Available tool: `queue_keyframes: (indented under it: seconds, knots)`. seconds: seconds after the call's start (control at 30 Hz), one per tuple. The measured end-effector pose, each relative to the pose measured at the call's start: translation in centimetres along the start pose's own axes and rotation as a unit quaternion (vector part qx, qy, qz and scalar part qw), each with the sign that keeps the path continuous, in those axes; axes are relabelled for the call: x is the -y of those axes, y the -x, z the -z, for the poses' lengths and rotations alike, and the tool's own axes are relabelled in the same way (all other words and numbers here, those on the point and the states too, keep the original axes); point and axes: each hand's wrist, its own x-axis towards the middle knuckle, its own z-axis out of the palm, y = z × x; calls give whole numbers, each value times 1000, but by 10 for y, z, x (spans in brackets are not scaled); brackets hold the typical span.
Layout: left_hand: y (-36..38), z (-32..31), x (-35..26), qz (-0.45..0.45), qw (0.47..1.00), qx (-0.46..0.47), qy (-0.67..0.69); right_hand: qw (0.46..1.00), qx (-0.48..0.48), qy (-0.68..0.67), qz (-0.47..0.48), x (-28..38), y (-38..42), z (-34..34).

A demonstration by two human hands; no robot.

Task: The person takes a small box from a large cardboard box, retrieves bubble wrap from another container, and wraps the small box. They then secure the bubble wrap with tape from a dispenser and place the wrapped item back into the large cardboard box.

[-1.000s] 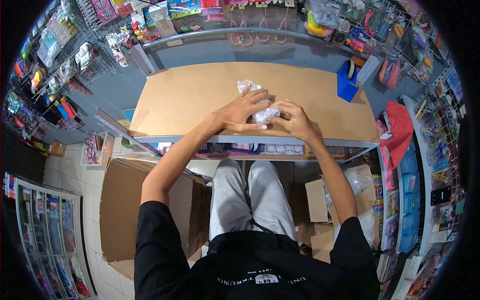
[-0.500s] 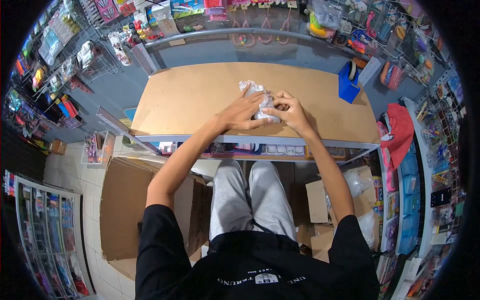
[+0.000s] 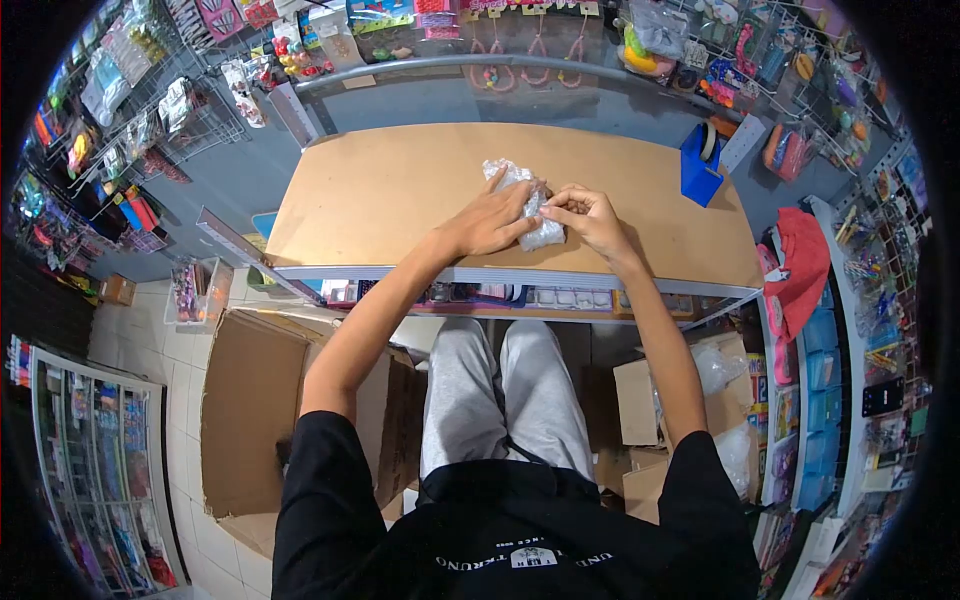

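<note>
A crumpled, whitish translucent wrapped bundle (image 3: pixel 543 236) lies on the light wooden tabletop (image 3: pixel 390 185), a little right of its middle. My left hand (image 3: pixel 490 218) rests over the bundle's left side and presses it, fingers pointing up and right. At the bundle's right edge my right hand (image 3: pixel 590 220) is closed in a pinch, with thumb and index finger together on the wrapping. What the bundle contains is hidden.
A blue tape dispenser (image 3: pixel 700 168) stands at the tabletop's right end. Packaged goods hang behind and on both sides. Below left is an open cardboard box (image 3: pixel 245 420); more boxes (image 3: pixel 640 405) sit below right. A red cloth (image 3: pixel 798 265) hangs at the right.
My right hand has tightened from a looser curl to a pinch at the bundle's edge. The fingers of my left hand have drawn closer together, uncovering the bundle's lower part.
</note>
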Motion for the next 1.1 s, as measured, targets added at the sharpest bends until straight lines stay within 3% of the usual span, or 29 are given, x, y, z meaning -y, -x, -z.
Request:
queue_keyframes:
  seconds: [0.23,0.37,0.47,0.57,0.67,0.7,0.8,0.97,1.1]
  knots:
    - [-1,6,-7,9,999,-10,41,998,-42,17,-38,6,2,-10]
    - [-1,5,-6,15,998,-25,53,996,-85,-16,28,-4,-4,-15]
    - [-1,4,-12,-33,992,-115,47,997,-71,-13,18,-11,-7,-12]
    - [1,11,-29,-8,979,-199,-47,998,-61,-10,16,-22,-8,-7]
    - [12,9,-47,41,971,-235,-35,997,-69,-27,15,-24,-8,-10]
    - [9,8,-51,-9,959,-280,-50,997,-76,-23,14,-23,-7,-11]
    - [11,2,-66,-47,965,-247,-67,996,-84,-28,-8,-17,-5,-11]
    - [8,-19,-97,87,952,-288,-61,994,-97,-11,-54,-1,-2,-14]
    - [-3,-28,-101,120,937,-315,-91,990,-123,24,-68,4,-4,-16]
